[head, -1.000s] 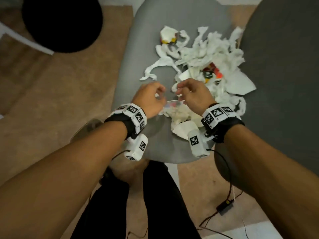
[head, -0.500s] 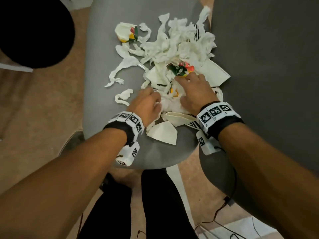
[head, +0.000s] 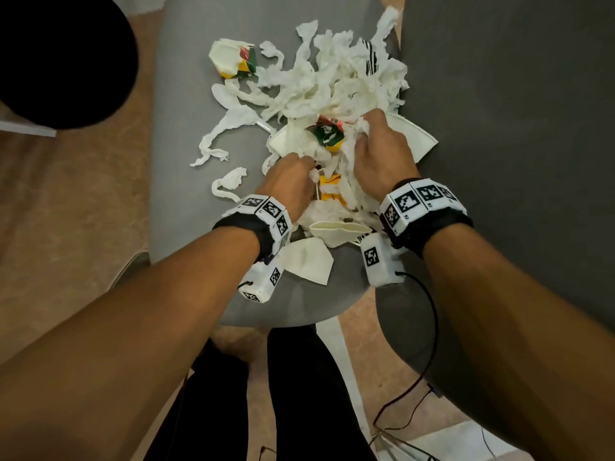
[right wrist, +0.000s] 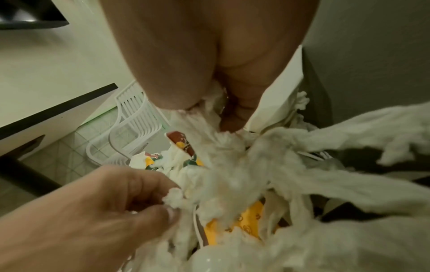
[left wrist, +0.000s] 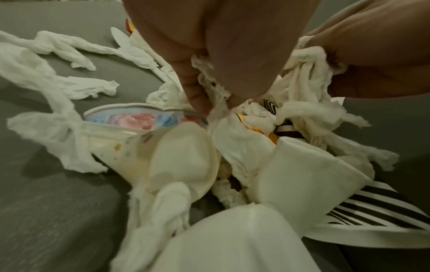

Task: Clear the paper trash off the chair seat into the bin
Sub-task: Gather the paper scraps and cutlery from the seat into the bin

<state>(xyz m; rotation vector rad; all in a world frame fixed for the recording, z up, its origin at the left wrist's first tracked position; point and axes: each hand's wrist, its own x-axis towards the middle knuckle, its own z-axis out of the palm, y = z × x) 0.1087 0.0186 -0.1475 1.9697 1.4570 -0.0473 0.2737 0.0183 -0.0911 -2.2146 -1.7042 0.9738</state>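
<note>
A heap of torn white tissue strips (head: 329,78), crumpled colourful wrappers (head: 327,133) and flattened paper cups (head: 307,261) lies on the grey chair seat (head: 186,128). My left hand (head: 293,181) is dug into the near side of the heap, its fingers (left wrist: 197,95) pinching tissue paper (left wrist: 218,110). My right hand (head: 379,148) grips a wad of tissue (right wrist: 209,132) on the heap's right side. The black bin (head: 63,58) stands on the floor at the upper left.
A dark grey chair back (head: 515,128) rises right of the seat. A small wrapper piece (head: 238,61) and loose tissue strips (head: 229,183) lie apart on the seat's left half. Cables (head: 426,327) trail on the tan floor. My legs stand at the seat's front edge.
Both hands have moved forward from the near edge into the heap and closed on tissue paper. The head view has come closer to the seat.
</note>
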